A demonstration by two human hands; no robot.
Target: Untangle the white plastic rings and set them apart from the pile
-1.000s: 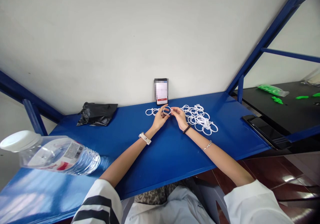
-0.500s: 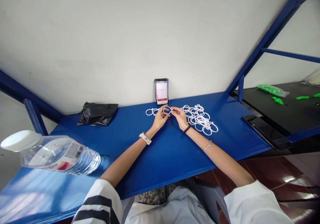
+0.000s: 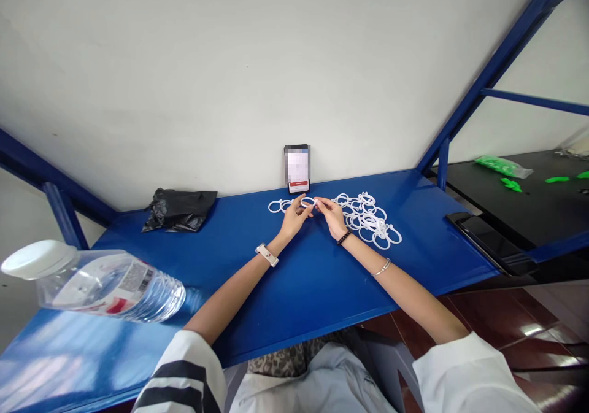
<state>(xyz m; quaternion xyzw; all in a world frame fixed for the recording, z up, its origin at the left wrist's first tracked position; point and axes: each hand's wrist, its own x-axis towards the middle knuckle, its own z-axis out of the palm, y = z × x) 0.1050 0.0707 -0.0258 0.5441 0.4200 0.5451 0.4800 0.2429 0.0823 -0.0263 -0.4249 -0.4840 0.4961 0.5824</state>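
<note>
- Nearest me, a bottle (image 3: 110,285) is standing at the left of the blue table (image 3: 317,296), well apart from the work.
- My right grip (image 3: 332,216) is closing thumb and fingertips on the right side of a white ring (image 3: 308,207), nearly meeting around it.
- My left grip (image 3: 293,218) is curving loosely, thumb and fingers holding the ring's left side.
- The ring is hanging between both grips, seemingly just above the table; I am seeing it nearly edge-on, as a flat oval.
- I am judging this piece unfinished, since both grips are working at it; the detail under my right fingertips is too small for me to read.
- Just beyond my right grip, a pile (image 3: 368,221) of similar rings is lying tangled and overlapping.
- Past my left grip, a short row (image 3: 281,204) is lying beside it, partly hidden, so I am not counting it.
- The pile is clearly outnumbering the row, but I cannot tell which of the two is already handled, so what is left is staying a guess.
- Farthest off, a phone (image 3: 299,170) is leaning against the wall (image 3: 294,63).
</note>
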